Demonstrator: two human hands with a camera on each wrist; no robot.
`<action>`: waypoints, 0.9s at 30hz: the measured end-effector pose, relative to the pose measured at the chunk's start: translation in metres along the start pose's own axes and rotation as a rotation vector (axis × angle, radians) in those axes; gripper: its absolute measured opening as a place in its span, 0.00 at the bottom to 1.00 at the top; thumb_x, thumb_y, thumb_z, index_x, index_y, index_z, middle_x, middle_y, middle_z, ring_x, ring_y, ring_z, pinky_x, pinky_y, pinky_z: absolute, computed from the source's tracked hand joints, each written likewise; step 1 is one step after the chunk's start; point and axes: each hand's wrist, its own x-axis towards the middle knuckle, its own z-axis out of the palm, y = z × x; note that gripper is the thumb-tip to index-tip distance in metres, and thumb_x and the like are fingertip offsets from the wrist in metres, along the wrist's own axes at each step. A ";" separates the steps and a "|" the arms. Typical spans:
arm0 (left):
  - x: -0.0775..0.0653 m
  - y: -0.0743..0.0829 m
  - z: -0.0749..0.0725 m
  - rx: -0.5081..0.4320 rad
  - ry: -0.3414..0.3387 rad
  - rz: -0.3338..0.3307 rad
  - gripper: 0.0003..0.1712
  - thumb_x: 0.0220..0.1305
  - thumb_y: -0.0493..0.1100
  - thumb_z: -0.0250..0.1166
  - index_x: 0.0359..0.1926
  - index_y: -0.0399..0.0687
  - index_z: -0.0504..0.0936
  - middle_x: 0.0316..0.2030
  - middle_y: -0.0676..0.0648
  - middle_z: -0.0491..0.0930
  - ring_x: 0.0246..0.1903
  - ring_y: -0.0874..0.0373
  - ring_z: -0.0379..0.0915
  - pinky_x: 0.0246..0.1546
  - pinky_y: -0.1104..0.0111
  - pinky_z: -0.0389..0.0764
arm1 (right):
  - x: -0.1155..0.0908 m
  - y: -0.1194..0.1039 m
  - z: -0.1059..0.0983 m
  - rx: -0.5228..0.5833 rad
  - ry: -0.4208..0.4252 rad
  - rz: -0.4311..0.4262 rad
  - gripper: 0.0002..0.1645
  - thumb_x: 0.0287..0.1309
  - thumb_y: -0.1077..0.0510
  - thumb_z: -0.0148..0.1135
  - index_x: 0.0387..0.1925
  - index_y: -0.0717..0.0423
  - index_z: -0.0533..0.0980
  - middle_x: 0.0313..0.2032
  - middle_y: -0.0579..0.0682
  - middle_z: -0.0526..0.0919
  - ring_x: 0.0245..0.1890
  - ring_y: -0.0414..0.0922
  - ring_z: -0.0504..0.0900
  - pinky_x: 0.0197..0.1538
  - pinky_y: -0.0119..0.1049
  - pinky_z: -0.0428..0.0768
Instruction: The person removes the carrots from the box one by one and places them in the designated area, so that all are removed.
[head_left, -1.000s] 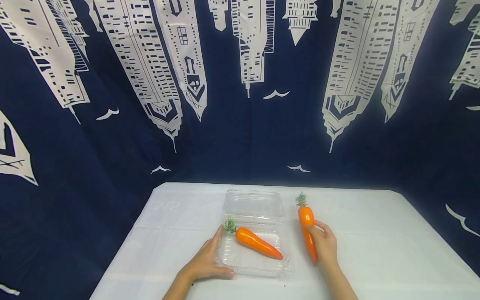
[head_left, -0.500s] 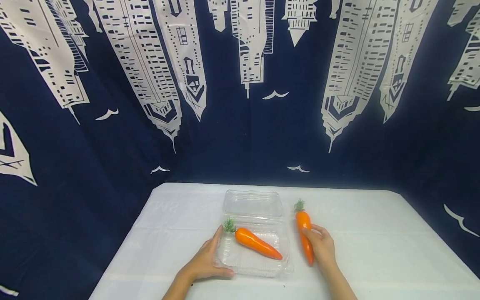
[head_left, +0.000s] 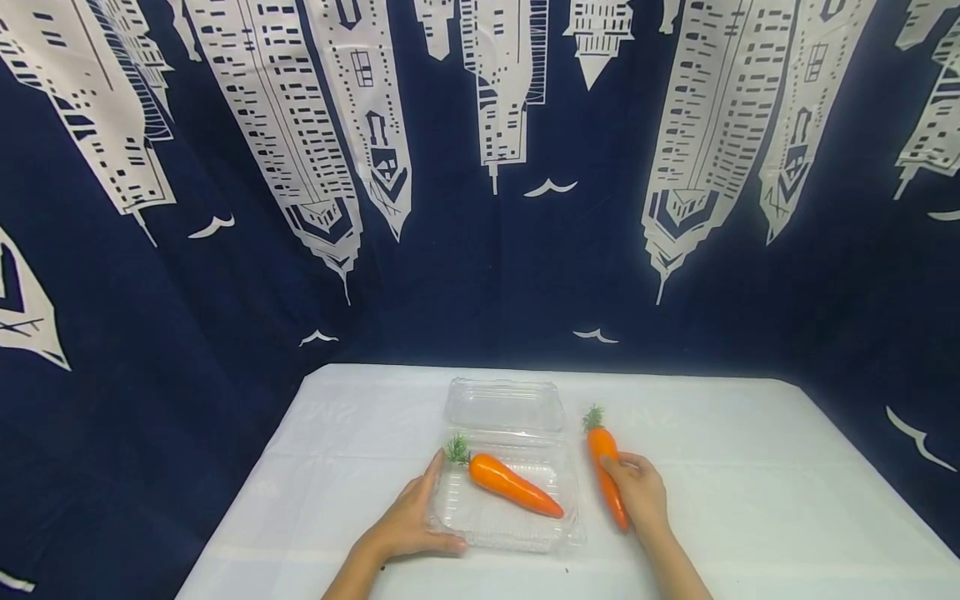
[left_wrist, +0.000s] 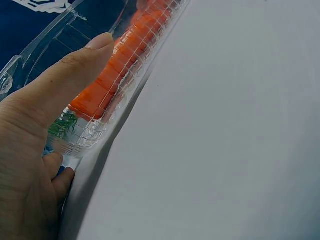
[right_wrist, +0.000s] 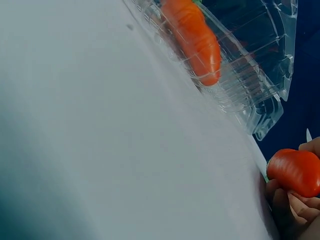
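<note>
A clear plastic clamshell container [head_left: 495, 533] lies opened flat, its lid [head_left: 506, 407] folded back to the far side. One glossy orange carrot [head_left: 516, 485] with a green tuft lies slantwise in its base. My left hand [head_left: 405, 521] holds the container at its left side, the thumb along the front edge and the fingers along the left wall. In the left wrist view the thumb [left_wrist: 75, 75] crosses the wall. Just right of the container, my right hand [head_left: 641, 492] grips a second carrot [head_left: 602, 446] around its middle, tuft pointing away; the right wrist view shows only part of it.
A white-covered table [head_left: 750, 483] carries everything. Behind it hangs a dark blue cloth [head_left: 465, 283] printed with white buildings and birds. A tiny dark speck [head_left: 567, 571] lies near the front of the table.
My right hand has shifted slightly left, towards the container, with its carrot, whose tuft has also come a little nearer to me. The left hand, container and other carrot hold their places.
</note>
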 end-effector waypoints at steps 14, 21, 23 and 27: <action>0.001 0.000 -0.001 -0.003 0.009 0.003 0.75 0.30 0.70 0.73 0.73 0.56 0.37 0.71 0.44 0.45 0.64 0.42 0.51 0.57 0.43 0.60 | -0.003 -0.006 0.004 -0.238 0.082 -0.075 0.28 0.55 0.43 0.59 0.35 0.68 0.75 0.24 0.53 0.79 0.23 0.46 0.74 0.25 0.33 0.72; 0.001 0.001 -0.001 -0.003 0.006 0.005 0.75 0.31 0.70 0.73 0.73 0.56 0.36 0.71 0.45 0.44 0.64 0.42 0.51 0.57 0.43 0.59 | -0.007 -0.009 0.003 -0.259 0.066 -0.086 0.28 0.54 0.43 0.60 0.30 0.68 0.75 0.20 0.51 0.77 0.21 0.46 0.72 0.21 0.33 0.70; 0.001 0.000 -0.001 -0.001 0.007 0.009 0.75 0.31 0.70 0.72 0.73 0.56 0.36 0.71 0.44 0.45 0.64 0.42 0.51 0.57 0.43 0.60 | -0.007 -0.008 0.003 -0.263 0.063 -0.082 0.28 0.54 0.43 0.60 0.30 0.68 0.75 0.20 0.51 0.77 0.21 0.46 0.72 0.21 0.33 0.70; 0.001 -0.001 -0.001 0.004 0.008 0.007 0.75 0.30 0.71 0.72 0.73 0.56 0.36 0.70 0.45 0.45 0.64 0.43 0.52 0.58 0.44 0.60 | -0.006 -0.007 0.004 -0.268 0.059 -0.073 0.28 0.55 0.43 0.59 0.31 0.69 0.75 0.21 0.52 0.77 0.21 0.46 0.72 0.21 0.32 0.70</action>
